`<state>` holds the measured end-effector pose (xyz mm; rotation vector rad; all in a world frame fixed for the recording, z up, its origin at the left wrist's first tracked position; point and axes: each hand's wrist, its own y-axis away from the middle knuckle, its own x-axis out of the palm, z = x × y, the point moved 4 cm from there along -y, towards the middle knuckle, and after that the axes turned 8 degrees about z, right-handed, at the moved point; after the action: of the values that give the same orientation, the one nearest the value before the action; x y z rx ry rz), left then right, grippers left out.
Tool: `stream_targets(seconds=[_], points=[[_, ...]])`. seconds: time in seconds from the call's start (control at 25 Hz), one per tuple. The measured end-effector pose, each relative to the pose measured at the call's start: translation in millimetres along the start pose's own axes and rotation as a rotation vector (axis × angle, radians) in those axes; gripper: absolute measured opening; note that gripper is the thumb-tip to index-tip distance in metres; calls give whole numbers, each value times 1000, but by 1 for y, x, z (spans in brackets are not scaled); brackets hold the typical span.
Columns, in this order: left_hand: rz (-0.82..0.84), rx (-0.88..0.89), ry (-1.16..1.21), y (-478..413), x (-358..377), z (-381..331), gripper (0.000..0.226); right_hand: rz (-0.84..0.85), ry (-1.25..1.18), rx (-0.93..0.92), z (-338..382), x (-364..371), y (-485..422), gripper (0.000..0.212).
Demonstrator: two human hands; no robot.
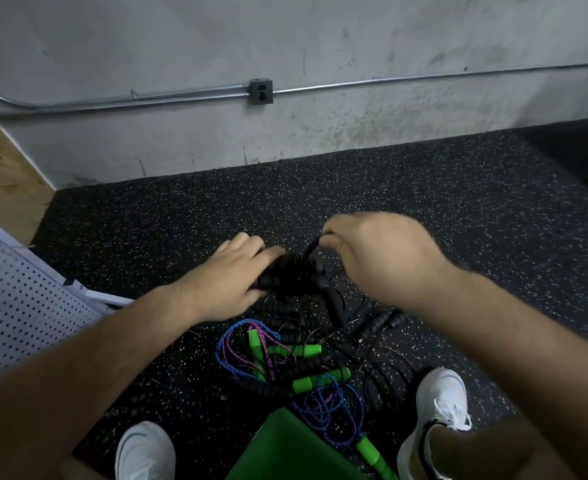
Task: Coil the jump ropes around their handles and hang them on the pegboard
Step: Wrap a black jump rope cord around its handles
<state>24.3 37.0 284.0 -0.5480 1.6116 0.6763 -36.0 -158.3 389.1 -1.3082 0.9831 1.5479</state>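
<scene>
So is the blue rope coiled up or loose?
Loose. The blue rope sprawls in tangled loops on the floor, not wound around the green handles.

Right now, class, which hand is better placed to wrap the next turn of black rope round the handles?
Probably the right hand: it pinches the black rope just above the handles. The left hand grips the handles and is busy steadying them.

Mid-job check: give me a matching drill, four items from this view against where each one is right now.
1. black handles
2. black cord
3. green-handled ropes
4. pegboard

A. lying tangled on the floor
B. at the far left edge
C. gripped by the left hand
D. pinched by the right hand

Pairs: 1-C, 2-D, 3-A, 4-B
</scene>
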Motion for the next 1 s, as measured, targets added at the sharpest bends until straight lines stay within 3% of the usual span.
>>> stream_targets(seconds=[0.08, 0.2, 0.36, 0.48, 0.6, 0.68, 0.8, 0.88, 1.0], points=[[30, 89, 69, 3, -1, -19, 72, -84, -16, -56, -24, 1, -14, 22], [41, 158, 264, 11, -11, -48, 72, -2, -177, -5, -65, 20, -34, 18], [-100, 79, 544, 19, -36, -59, 76, 230, -814, 96, -86, 82, -33, 8], [-182, 1, 466, 14, -39, -43, 76, 451, -967, 123, -29, 129, -8, 30], [-159, -75, 275, 2, -22, -14, 74, 492, -1057, 191, 27, 149, 12, 45], [-94, -113, 163, -4, -6, 4, 75, 440, -909, 179, 40, 141, 14, 44], [-43, -105, 86, -5, 6, 15, 76, 392, -478, -24, 54, 91, 17, 33], [-45, -56, 78, -5, 6, 10, 75, 288, -202, -97, 46, 58, 14, 25], [8, 55, 116, -3, 5, -13, 74, 127, 25, -129, 11, 33, -6, 18]])
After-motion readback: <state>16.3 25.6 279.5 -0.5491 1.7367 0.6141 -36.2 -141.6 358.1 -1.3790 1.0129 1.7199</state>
